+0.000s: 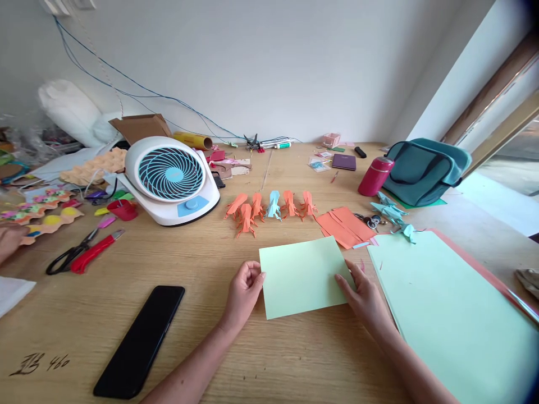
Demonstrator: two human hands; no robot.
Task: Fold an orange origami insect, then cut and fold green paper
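Observation:
A pale green sheet of paper is held just over the wooden table, tilted a little. My left hand grips its left edge, thumb on the front and fingers curled behind. At the right edge my right hand pinches it, with the thumb on top and fingers underneath. Beyond the paper stand several folded orange paper insects and one light blue paper insect. A stack of orange paper pieces lies behind my right hand. Large pale green sheets rest to the right.
A black phone lies at the front left, near scissors and a red utility knife. A white fan stands behind them. A pink bottle and teal bag are back right. Another person's hand shows far left.

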